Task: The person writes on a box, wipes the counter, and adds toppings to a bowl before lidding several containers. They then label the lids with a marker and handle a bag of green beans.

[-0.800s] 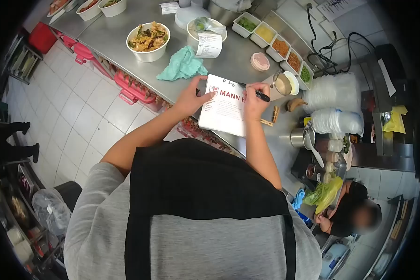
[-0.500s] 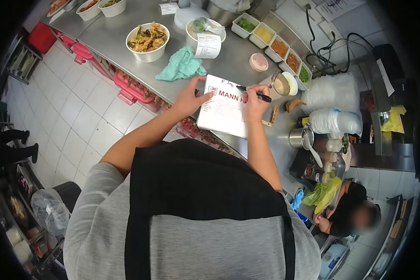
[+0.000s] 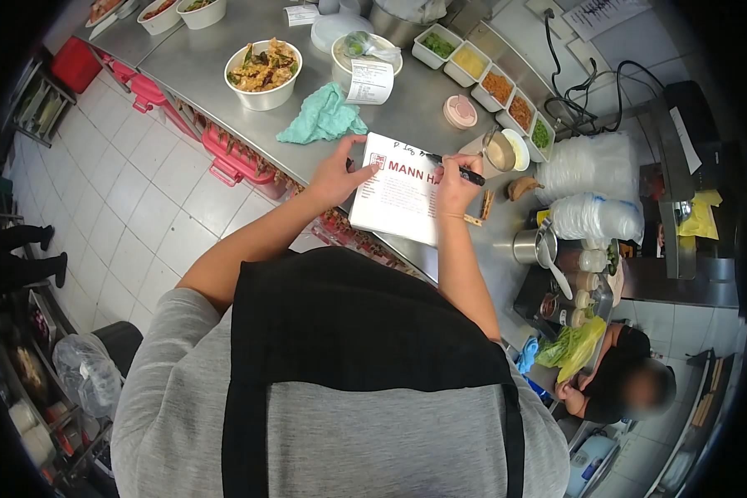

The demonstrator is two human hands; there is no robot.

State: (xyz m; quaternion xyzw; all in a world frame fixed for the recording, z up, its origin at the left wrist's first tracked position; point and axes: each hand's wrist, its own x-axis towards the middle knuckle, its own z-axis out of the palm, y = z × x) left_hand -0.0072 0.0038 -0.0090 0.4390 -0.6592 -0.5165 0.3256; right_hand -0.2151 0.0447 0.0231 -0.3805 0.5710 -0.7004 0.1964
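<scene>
My right hand (image 3: 456, 187) grips a black marker (image 3: 471, 176), its tip on the top edge of a white paper stack (image 3: 396, 203) with red "MANN H…" print. Black handwriting runs along that edge. My left hand (image 3: 340, 176) holds the stack's left side, thumb resting on top; its other fingers are partly hidden. The stack leans over the front edge of the steel counter (image 3: 307, 170). Just beyond it lies a crumpled teal cloth (image 3: 324, 114). Behind are a bowl of fried food (image 3: 263, 95) and a covered white bowl (image 3: 340, 75) with a receipt (image 3: 370, 81) hanging on it.
Several tubs of chopped toppings (image 3: 496, 87) line the back right. A pink-lidded cup (image 3: 460, 111), a steel pot (image 3: 529, 246) and stacked plastic lids (image 3: 593, 217) stand at right. A co-worker (image 3: 627, 378) is at lower right beside leafy greens (image 3: 574, 347). Red bins (image 3: 232, 158) sit under the counter.
The marker tip has moved slightly right along the top edge, and more handwriting shows there. My left hand stays almost in place on the stack.
</scene>
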